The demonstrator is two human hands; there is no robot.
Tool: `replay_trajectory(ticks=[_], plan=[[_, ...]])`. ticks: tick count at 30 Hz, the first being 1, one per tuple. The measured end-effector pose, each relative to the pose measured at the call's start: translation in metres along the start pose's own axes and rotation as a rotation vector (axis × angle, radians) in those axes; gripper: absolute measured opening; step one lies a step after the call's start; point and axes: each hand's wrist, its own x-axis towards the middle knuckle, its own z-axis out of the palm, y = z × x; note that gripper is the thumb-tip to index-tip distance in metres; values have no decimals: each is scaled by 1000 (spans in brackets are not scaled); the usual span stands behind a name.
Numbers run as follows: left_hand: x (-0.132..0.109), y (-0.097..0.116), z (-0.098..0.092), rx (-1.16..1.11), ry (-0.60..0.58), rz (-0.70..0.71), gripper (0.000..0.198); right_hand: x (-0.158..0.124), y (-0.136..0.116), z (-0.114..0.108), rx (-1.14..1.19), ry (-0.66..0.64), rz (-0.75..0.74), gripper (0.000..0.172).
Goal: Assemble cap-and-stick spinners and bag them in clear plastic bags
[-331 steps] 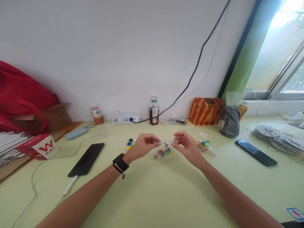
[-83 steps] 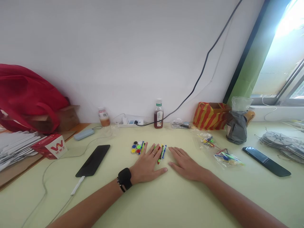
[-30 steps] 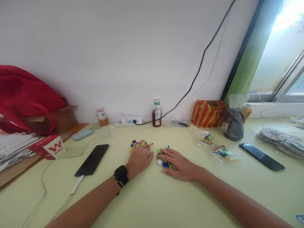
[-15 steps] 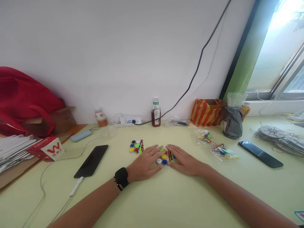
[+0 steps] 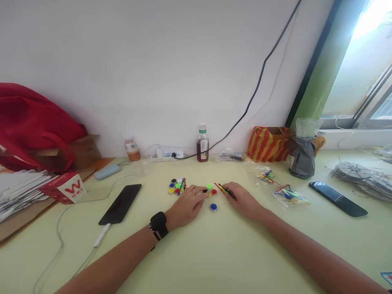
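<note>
My left hand (image 5: 186, 206), with a black watch on the wrist, rests on the pale green table (image 5: 196, 253). Its fingers are curled, and the tips pinch small coloured discs (image 5: 209, 189) in green, red and black. A blue disc (image 5: 213, 207) lies alone between my hands. My right hand (image 5: 243, 201) is closed on a bundle of thin coloured sticks (image 5: 225, 190) that points left and away. To the left lies a separate set of discs and sticks (image 5: 177, 187).
Two clear bags of coloured parts (image 5: 289, 195) lie to the right, near a dark phone (image 5: 337, 198). Another phone (image 5: 120, 198) with a white cable lies to the left. At the wall stand two bottles (image 5: 202, 143), a power strip (image 5: 165, 153), a striped bag (image 5: 269, 143) and a red box (image 5: 63, 188).
Both hands lay flat around the pile half a second ago. Now my right hand has drawn the sticks to the right, my left fingers have curled onto the discs, and the blue disc lies apart.
</note>
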Motion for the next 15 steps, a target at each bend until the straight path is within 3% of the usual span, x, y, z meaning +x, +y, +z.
replay_trajectory(ticks=[7, 15], plan=[[0, 5, -2, -13, -47, 47, 41, 1, 15, 4, 65, 61, 84, 37], [0, 13, -2, -6, -71, 109, 26, -1, 16, 1, -150, 45, 121, 28]])
